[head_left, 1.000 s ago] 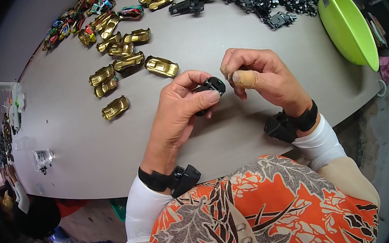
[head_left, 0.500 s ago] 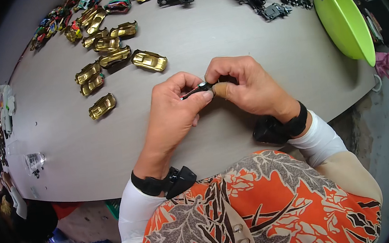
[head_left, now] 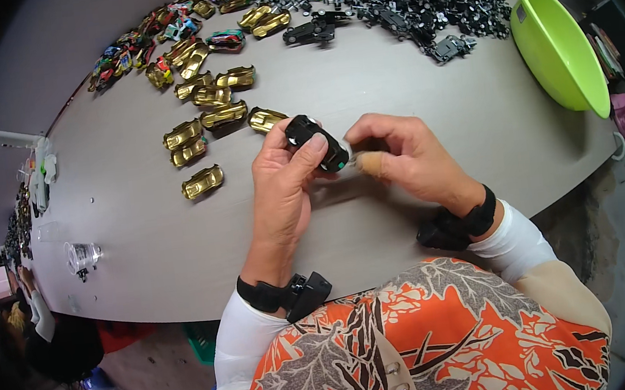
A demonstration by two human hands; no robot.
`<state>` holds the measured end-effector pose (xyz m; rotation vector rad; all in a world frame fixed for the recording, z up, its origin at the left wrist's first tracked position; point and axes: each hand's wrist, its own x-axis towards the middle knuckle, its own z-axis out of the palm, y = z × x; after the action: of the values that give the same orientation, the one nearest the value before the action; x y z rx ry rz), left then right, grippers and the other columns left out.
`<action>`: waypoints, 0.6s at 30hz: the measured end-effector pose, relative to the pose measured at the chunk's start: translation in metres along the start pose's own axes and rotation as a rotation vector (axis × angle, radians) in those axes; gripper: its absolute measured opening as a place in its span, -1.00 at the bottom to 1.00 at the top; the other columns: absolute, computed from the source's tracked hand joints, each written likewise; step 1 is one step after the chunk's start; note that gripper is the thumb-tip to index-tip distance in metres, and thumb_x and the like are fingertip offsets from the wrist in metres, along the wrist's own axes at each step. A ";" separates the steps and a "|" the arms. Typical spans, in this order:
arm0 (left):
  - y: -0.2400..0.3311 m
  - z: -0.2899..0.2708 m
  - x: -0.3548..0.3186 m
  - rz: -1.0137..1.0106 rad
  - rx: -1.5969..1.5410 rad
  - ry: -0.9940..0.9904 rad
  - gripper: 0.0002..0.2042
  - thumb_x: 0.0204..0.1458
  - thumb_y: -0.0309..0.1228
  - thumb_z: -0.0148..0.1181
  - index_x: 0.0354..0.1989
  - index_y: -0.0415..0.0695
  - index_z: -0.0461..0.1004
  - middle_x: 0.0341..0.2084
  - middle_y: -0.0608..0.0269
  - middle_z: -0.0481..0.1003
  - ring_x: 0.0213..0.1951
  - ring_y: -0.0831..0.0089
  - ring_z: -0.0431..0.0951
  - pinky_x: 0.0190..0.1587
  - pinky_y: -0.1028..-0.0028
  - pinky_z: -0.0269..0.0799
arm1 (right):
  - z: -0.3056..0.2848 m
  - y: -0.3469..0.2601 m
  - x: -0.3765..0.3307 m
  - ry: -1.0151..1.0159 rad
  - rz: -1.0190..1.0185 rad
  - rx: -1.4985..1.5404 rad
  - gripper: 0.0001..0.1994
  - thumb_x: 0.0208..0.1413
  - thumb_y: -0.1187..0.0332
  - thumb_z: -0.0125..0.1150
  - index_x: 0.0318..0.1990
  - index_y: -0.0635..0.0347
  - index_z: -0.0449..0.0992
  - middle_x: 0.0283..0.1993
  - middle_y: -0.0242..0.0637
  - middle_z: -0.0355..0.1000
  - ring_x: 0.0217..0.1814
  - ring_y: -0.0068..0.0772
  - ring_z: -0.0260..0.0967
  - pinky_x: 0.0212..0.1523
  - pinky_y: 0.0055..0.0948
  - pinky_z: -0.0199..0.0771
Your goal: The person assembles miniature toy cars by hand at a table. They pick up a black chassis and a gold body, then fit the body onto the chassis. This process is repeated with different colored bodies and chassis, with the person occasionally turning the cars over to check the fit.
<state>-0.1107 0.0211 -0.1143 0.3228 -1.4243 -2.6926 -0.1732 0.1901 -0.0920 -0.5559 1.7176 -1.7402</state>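
One black, car-shaped toy (head_left: 332, 152), probably light, stiff plastic, is pinched in the left hand (head_left: 284, 177), best held by its sides; the right hand (head_left: 417, 156), half-curled just beside, holds something unclear or nothing.

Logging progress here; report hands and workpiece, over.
Left hand gripping black toy car piece. Right hand just beside it; grip blurred, unclear. Nearest gold toy car partly hidden behind left hand.

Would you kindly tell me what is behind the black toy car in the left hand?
Part of a gold toy car shows on the table behind the black toy car and left hand. Its right end is covered, so that cannot be seen.
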 end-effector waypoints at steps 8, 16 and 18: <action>0.001 -0.003 -0.015 -0.150 0.208 -0.134 -0.71 -0.02 -0.39 0.20 -0.15 -0.27 0.43 -0.46 0.17 0.52 -0.39 0.52 0.51 -0.37 0.60 0.43 | -0.020 -0.008 0.004 -0.056 -0.118 0.042 -0.90 -0.08 0.57 0.14 -0.35 0.28 0.47 -0.45 -0.48 0.35 -0.47 -0.77 0.25 -0.49 -0.72 0.26; -0.001 0.004 -0.025 -0.149 0.338 -0.239 -0.78 0.00 -0.44 0.16 -0.20 -0.27 0.46 -0.47 0.35 0.48 -0.41 0.67 0.43 -0.31 0.66 0.33 | -0.015 -0.011 -0.002 -0.148 -0.004 0.012 -0.90 -0.13 0.59 0.16 -0.38 0.29 0.48 -0.44 -0.43 0.39 -0.41 -0.68 0.29 -0.42 -0.65 0.29; -0.003 0.004 -0.027 -0.141 0.369 -0.250 -0.81 0.01 -0.44 0.15 -0.23 -0.27 0.47 -0.49 0.40 0.46 -0.43 0.70 0.40 -0.34 0.68 0.31 | -0.016 -0.008 -0.002 -0.169 -0.035 -0.094 -0.90 -0.14 0.60 0.17 -0.39 0.31 0.48 -0.43 -0.38 0.41 -0.41 -0.62 0.30 -0.41 -0.62 0.29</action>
<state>-0.0852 0.0305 -0.1102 0.1121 -2.0493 -2.6370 -0.1834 0.2028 -0.0850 -0.7566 1.6852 -1.5938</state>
